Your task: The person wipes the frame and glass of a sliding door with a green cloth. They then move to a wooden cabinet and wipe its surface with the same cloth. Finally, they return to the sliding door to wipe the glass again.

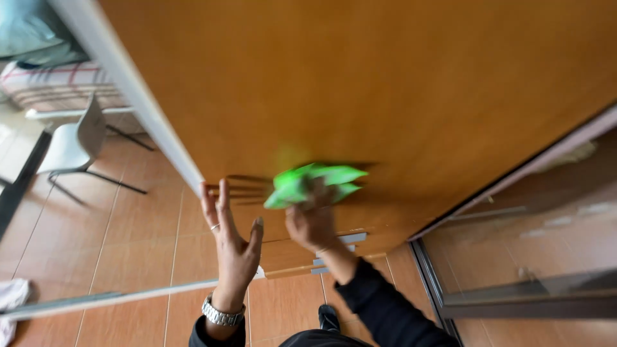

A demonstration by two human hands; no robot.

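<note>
- Your green cloth (313, 183) is bright lime, crumpled and bunched, blurred in the head view. It sits pressed flat against the wooden door, low on the panel, near its pale edge.
- Your wooden door (360, 90) is a smooth, orange-brown panel with a white edge strip, filling most of the view above the tiled floor.

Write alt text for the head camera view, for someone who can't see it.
Seen from above, the person's right hand presses a bright green cloth against a wooden door, blurred. The left hand, open, wearing a ring and a wristwatch, rests near the door's edge above a tiled floor.
</note>
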